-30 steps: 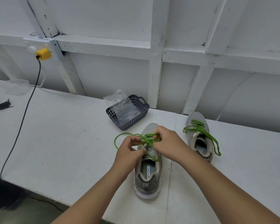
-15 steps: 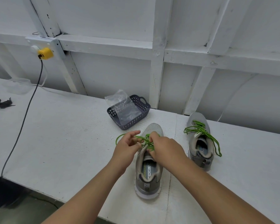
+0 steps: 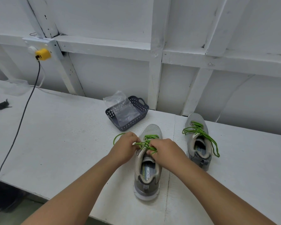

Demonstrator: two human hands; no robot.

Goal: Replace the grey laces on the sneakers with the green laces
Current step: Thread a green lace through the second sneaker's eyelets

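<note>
between the two hands, over the tongue of the near grey sneaker [image 3: 147, 169], a green lace [image 3: 146, 144] runs in a tangle of strands. the left hand [image 3: 124, 149] has its fingers curled tight, pinching a strand at the sneaker's left edge, and a loop of the same lace arcs out past its knuckles onto the white table [image 3: 58, 137]. the right hand [image 3: 165, 151] is likewise curled, its fingertips pinching strands just above the shoe's opening, with a short bit of green showing under them. both hands sit close together, nearly touching across the lace. this sneaker lies toe away from the person, heel nearest, directly beneath the fingers. off to the right of the right hand, well apart, the second grey sneaker [image 3: 199, 148] lies with its own green lace [image 3: 201, 135] threaded and its long ends trailing loose down its right side. beyond the fingers, near the wall, stands a dark perforated basket [image 3: 141, 113] with a clear plastic bag [image 3: 120, 106] in it. far to the left of the left hand a black cord [image 3: 25, 108] crosses the table from a yellow plug [image 3: 42, 54] on the wall.
</note>
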